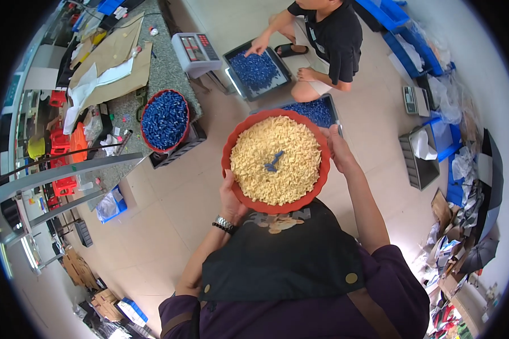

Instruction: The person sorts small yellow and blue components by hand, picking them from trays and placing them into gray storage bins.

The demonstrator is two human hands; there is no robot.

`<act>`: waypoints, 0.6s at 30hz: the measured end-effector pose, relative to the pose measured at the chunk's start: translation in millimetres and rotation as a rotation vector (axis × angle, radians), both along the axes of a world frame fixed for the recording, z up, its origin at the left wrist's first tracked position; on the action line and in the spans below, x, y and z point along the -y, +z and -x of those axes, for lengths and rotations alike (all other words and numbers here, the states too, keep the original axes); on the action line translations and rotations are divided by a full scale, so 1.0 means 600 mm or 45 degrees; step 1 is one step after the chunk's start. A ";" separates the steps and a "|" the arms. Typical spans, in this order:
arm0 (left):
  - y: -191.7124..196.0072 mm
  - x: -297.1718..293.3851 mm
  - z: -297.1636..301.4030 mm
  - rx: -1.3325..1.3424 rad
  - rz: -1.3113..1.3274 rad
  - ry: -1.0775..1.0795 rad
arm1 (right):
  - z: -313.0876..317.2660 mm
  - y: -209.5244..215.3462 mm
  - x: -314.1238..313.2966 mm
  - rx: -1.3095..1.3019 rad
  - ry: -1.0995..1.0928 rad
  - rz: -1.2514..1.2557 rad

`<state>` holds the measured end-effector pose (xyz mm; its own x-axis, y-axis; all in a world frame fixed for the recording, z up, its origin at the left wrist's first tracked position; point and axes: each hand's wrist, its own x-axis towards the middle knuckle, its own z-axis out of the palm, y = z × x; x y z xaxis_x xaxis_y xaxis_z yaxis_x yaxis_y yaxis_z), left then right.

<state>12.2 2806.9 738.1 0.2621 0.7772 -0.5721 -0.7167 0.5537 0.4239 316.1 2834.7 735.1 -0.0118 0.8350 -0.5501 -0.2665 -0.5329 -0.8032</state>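
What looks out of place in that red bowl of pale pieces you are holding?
A few blue pieces lie in the middle of the red bowl, alone among the cream-coloured pieces. They match the blue ones in the other red bowl on the table.

A grey speckled table (167,70) carries cardboard sheets (110,59) and a red basin (164,120) of blue pieces.

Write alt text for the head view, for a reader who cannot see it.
A person's left hand and right hand hold a round red basin full of small cream-coloured pieces, with a few blue pieces on top. Ahead, another person crouches on the tiled floor, reaching into a grey tray of blue pieces; a second red basin of blue pieces sits on a table at left.
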 end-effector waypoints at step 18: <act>-0.046 -0.037 0.032 0.016 0.120 0.108 | 0.068 -0.194 -0.202 -0.132 0.269 0.211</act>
<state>-6.9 2829.0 710.6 0.2052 0.7400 -0.6406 -0.7674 0.5279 0.3640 275.3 2955.9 618.8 -0.2388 0.7072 -0.6655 -0.2118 -0.7067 -0.6750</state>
